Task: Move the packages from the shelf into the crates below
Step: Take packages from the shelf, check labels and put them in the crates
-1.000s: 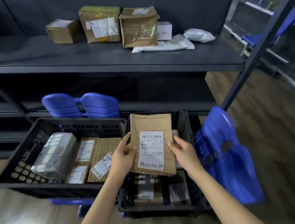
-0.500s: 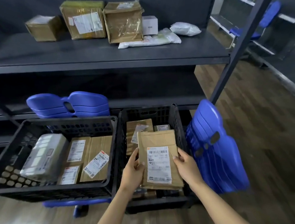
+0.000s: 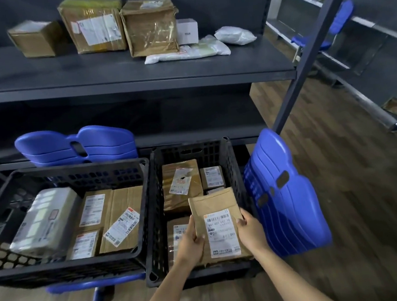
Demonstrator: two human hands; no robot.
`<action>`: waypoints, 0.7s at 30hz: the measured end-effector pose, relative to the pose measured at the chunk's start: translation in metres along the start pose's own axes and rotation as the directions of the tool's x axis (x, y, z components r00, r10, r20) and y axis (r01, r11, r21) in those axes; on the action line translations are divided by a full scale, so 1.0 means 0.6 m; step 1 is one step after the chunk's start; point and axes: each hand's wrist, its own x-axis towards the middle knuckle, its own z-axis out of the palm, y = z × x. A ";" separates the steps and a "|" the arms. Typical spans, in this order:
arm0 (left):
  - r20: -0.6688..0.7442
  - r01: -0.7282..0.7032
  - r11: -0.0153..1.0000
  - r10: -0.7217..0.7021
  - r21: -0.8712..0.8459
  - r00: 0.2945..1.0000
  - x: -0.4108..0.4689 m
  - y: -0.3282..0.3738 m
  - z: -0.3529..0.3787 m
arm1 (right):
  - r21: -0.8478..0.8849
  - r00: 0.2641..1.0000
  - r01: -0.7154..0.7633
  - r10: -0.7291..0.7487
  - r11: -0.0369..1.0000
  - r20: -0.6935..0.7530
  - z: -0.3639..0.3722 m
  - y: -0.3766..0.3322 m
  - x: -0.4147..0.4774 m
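I have the brown envelope (image 3: 212, 205) held between both hands, low over the near half of the right crate (image 3: 188, 152). My left hand (image 3: 191, 242) curls round its left long edge, at 9 o'clock from the label. My right hand (image 3: 251, 233) grips the right long edge at 3 o'clock, thumb on the face. So the envelope lies directly between the hands, neither one nearer, label up.

Its long axis runs from 6 to 12 o'clock, the far end leaning a little toward 11. That roughly matches the crate's own run away from me. I cannot tell whether its underside touches the parcels beneath or hangs just above them. A labelled parcel (image 3: 176, 232) shows at 9 o'clock of it, under my left hand, and a flat brown box (image 3: 181, 187) fills the crate from 11 to 12 o'clock.

My read is that the drop is straight down with no turn needed, both hands letting go outward together. The crate wall is close by my right wrist, so I'd keep that release small. More packages (image 3: 98, 27) sit on the shelf (image 3: 115, 71), high at 12 o'clock.
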 end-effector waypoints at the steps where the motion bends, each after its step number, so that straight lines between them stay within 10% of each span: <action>1: 0.008 -0.002 1.000 0.002 -0.006 1.000 0.004 -0.003 0.003 | -0.027 1.000 -0.008 0.008 1.000 0.000 0.003 0.006 0.005; 21: 0.156 0.043 0.997 -0.053 0.066 0.986 0.107 -0.074 0.073 | -0.532 0.998 0.048 -0.025 0.845 0.051 0.053 0.121 0.089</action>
